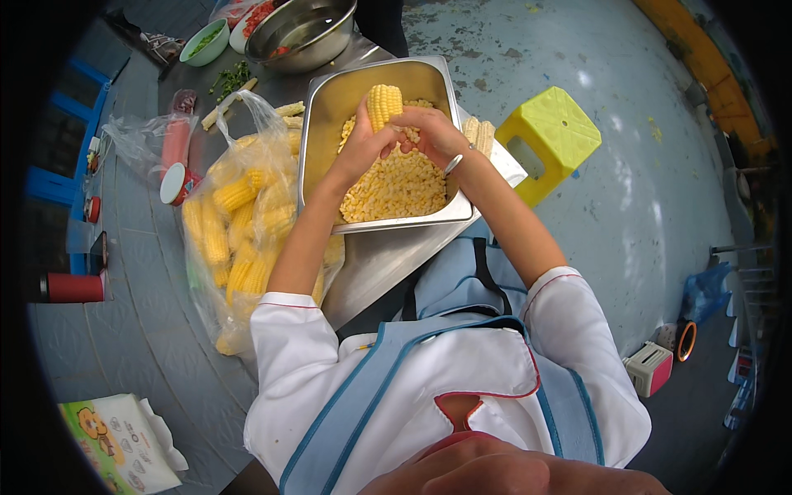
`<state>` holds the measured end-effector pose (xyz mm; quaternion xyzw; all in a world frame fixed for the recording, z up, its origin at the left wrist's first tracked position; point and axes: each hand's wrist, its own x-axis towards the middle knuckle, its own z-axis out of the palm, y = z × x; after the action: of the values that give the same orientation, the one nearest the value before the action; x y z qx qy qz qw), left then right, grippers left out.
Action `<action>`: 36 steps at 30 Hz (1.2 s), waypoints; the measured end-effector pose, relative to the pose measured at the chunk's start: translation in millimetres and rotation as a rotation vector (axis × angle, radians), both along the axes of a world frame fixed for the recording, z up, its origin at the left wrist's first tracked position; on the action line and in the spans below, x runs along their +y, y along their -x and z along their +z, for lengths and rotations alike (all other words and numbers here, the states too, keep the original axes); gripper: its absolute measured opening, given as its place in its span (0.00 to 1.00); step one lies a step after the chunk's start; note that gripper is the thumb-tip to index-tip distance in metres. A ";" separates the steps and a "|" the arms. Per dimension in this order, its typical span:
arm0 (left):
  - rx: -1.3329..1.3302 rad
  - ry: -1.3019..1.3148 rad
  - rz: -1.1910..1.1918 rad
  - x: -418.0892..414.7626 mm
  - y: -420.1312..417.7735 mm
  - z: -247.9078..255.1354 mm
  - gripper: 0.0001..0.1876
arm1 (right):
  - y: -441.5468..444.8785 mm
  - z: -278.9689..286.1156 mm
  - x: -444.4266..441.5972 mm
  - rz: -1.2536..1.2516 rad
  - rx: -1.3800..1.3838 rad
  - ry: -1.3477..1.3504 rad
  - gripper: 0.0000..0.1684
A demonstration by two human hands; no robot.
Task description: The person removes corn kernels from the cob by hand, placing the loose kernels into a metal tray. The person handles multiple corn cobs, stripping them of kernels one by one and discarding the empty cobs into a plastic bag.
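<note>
Over a deep stainless steel pan (314, 154), my left hand (361, 147) holds a yellow ear of corn (384, 106) tilted up. My right hand (432, 129) is against the ear's lower right side, thumb on the cob and fingers curled beneath; some of its fingertips are hidden. Loose corn kernels (396, 189) cover the bottom of the pan below both hands. Stripped corn cobs (478, 135) lie just right of the pan. To its left, a clear plastic bag (232, 161) is full of whole peeled ears (213, 232).
Behind the pan stand a large metal bowl (334, 38) and a pale green bowl (207, 44) of chopped greens. A red jar with a white lid (173, 185) is beyond the bag. A yellow plastic stool (557, 130) stands on the floor at the right. A tissue pack (127, 439) lies lower left.
</note>
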<state>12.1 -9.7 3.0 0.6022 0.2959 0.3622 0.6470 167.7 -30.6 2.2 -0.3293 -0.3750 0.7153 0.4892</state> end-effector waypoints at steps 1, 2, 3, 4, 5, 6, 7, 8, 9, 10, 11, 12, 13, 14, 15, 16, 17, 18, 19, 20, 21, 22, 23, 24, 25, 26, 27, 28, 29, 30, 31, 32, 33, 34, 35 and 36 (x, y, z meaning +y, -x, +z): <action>0.012 0.002 -0.012 0.7 1.5 -0.3 0.41 | -0.5 -1.9 1.2 -0.005 -0.005 0.026 0.08; 0.024 0.003 -0.025 0.9 2.5 -0.6 0.42 | -1.1 -4.0 2.4 -0.010 -0.010 0.051 0.08; 0.068 -0.015 0.006 -1.1 1.2 -1.1 0.42 | -2.9 -6.2 3.7 -0.004 -0.013 0.055 0.07; 0.112 -0.034 0.036 -4.8 -1.3 -1.4 0.42 | -5.1 -8.6 4.8 0.002 -0.016 0.059 0.06; 0.155 -0.053 0.066 -6.9 -2.6 -1.9 0.43 | -6.2 -10.1 5.3 0.008 -0.020 0.063 0.06; 0.139 -0.025 0.043 -5.1 -1.8 -1.9 0.43 | -5.2 -8.9 4.4 -0.004 -0.085 0.050 0.06; 0.123 0.002 0.020 -1.6 -0.1 -2.2 0.43 | -3.4 -6.7 2.8 -0.016 -0.150 0.037 0.06; 0.107 0.030 -0.003 0.5 1.5 -2.6 0.44 | -2.0 -5.5 2.0 -0.027 -0.216 0.023 0.06; 0.099 0.027 0.001 1.1 2.5 -3.2 0.44 | -1.7 -5.9 2.2 -0.019 -0.140 0.024 0.06; 0.091 0.024 0.004 1.6 3.3 -3.9 0.44 | -1.6 -6.9 2.4 -0.011 -0.063 0.024 0.07; 0.083 0.020 0.008 1.8 3.5 -4.2 0.44 | -1.3 -7.4 2.5 -0.003 0.013 0.025 0.07; 0.094 -0.002 0.002 0.9 3.9 -4.6 0.44 | 0.9 -4.0 0.8 -0.016 -0.021 0.035 0.07; 0.105 -0.025 -0.003 -0.8 4.1 -4.5 0.44 | 3.6 2.6 -2.4 -0.030 -0.055 0.045 0.07; 0.115 -0.048 -0.009 -2.1 4.6 -4.1 0.44 | 5.6 5.8 -4.1 -0.043 -0.090 0.055 0.08; 0.092 -0.002 -0.017 -2.5 5.4 -1.5 0.43 | 5.4 2.3 -2.5 -0.036 -0.135 0.007 0.08; 0.069 0.044 -0.024 -2.7 7.1 1.8 0.42 | 4.8 -5.2 1.0 -0.029 -0.180 -0.041 0.08; 0.046 0.090 -0.032 -3.1 7.8 5.0 0.42 | 4.0 -10.8 3.8 -0.022 -0.226 -0.089 0.08; 0.065 0.091 -0.027 -5.1 7.8 8.0 0.40 | 3.8 -13.0 5.5 -0.015 -0.233 -0.082 0.08; 0.084 0.092 -0.022 -8.1 7.2 10.9 0.39 | 3.0 -14.8 6.7 -0.008 -0.240 -0.075 0.08; 0.104 0.093 -0.018 -9.6 6.9 12.6 0.37 | 2.3 -16.2 7.5 -0.001 -0.247 -0.068 0.08; 0.080 0.112 -0.012 -7.7 8.5 10.5 0.35 | 2.5 -15.6 6.4 0.001 -0.258 -0.090 0.08; 0.056 0.131 -0.006 -3.8 11.0 6.3 0.33 | 3.0 -14.7 4.5 0.004 -0.270 -0.113 0.08; 0.033 0.149 0.000 -0.6 12.3 3.7 0.31 | 3.1 -14.1 3.4 0.006 -0.282 -0.136 0.08; 0.096 0.131 0.019 1.5 11.3 3.1 0.30 | 1.4 -15.6 4.3 0.023 -0.266 -0.114 0.08; 0.158 0.111 0.038 3.3 10.4 2.7 0.30 | -0.7 -18.3 6.2 0.041 -0.249 -0.092 0.08; 0.221 0.092 0.057 5.3 9.4 2.2 0.30 | -1.9 -19.7 7.1 0.059 -0.233 -0.070 0.08; 0.144 0.074 0.153 8.3 8.4 -2.1 0.29 | 0.3 -14.5 4.5 -0.010 -0.149 -0.024 0.09; 0.066 0.055 0.249 11.3 6.4 -8.2 0.28 | 3.6 -6.8 0.2 -0.078 -0.064 0.023 0.10; -0.012 0.036 0.345 13.1 6.2 -12.4 0.28 | 5.9 -2.2 -2.2 -0.146 0.021 0.069 0.10; -0.080 0.039 0.325 12.9 5.5 -9.9 0.26 | 3.4 -3.3 0.4 -0.098 0.076 0.102 0.12; -0.147 0.041 0.306 12.1 5.6 -6.6 0.24 | -0.5 -6.1 5.1 -0.049 0.132 0.134 0.14; -0.215 0.044 0.285 11.4 5.5 -2.7 0.22 | -3.0 -7.3 7.7 0.000 0.188 0.165 0.16; -0.266 0.070 0.257 9.8 6.4 0.1 0.22 | -1.6 -2.6 4.8 0.018 0.193 0.152 0.18; -0.317 0.095 0.229 8.5 7.5 3.0 0.21 | 0.7 4.8 0.4 0.036 0.198 0.138 0.20; -0.368 0.121 0.200 7.8 7.9 3.9 0.21 | 1.9 8.8 -2.1 0.054 0.203 0.125 0.22; -0.325 0.082 0.214 6.5 6.1 3.6 0.21 | 1.8 8.3 -2.5 0.044 0.170 0.112 0.22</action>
<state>6.0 -3.2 6.6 0.4740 0.2642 0.5090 0.6681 165.9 -33.1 10.4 -0.2859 -0.2985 0.7710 0.4844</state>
